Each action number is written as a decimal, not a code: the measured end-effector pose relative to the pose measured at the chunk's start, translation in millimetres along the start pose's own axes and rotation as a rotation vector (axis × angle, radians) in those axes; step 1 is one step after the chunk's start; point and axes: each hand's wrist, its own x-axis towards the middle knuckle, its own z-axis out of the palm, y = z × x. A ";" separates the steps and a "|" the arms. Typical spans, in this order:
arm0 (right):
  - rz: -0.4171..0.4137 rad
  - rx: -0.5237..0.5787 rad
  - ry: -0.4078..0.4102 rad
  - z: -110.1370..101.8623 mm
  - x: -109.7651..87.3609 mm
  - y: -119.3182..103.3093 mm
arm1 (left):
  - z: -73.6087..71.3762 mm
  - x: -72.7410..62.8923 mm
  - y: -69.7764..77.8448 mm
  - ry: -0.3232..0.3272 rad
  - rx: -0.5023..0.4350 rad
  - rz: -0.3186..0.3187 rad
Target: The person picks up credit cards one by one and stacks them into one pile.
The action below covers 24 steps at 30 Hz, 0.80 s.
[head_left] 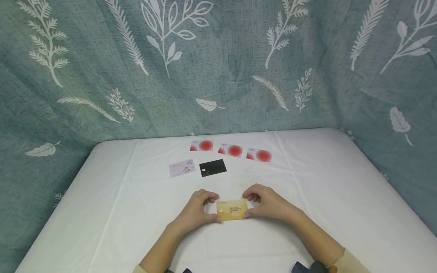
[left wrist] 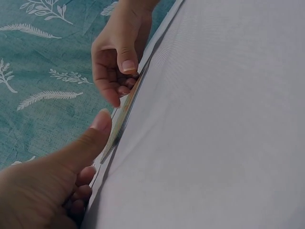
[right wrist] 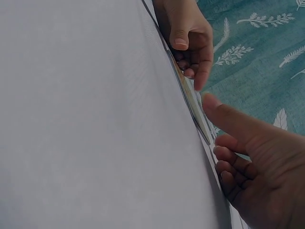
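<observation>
A yellow card [head_left: 231, 209], printed with a small chip and dark lettering, is between both hands near the table's front. My left hand [head_left: 202, 206] holds it at its left end, thumb by the lower corner and forefinger by the upper one. At the opposite end my right hand [head_left: 268, 203] grips it with thumb and curled forefinger at the right corners. Seen edge-on in the left wrist view, the card [left wrist: 125, 114] shows as a thin, low strip near the cloth. Whether it is one card or a stack is unclear.
Beyond the hands lie a black VIP card [head_left: 213, 168] and a pale pink VIP card [head_left: 182, 168]. Farther back are three red-and-white cards [head_left: 235, 150] in a row. White cloth covers the table [head_left: 136, 212]; a green leaf-patterned curtain [head_left: 218, 76] hangs behind.
</observation>
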 end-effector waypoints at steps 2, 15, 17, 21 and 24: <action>-0.023 0.017 0.022 -0.3 1.4 2.0 | -0.5 0.5 0.0 0.007 -0.018 0.001; -0.073 0.078 0.111 -2.4 10.9 5.5 | -1.6 0.8 -3.0 0.148 -0.073 0.057; -0.083 0.079 0.122 -3.0 13.9 6.2 | -2.2 1.7 -3.1 0.176 -0.089 0.067; -0.092 0.071 0.133 -3.6 20.4 6.0 | -4.4 4.1 -3.1 0.228 -0.102 0.084; -0.083 0.071 0.131 -3.4 25.6 3.7 | -6.5 5.8 -3.2 0.256 -0.105 0.072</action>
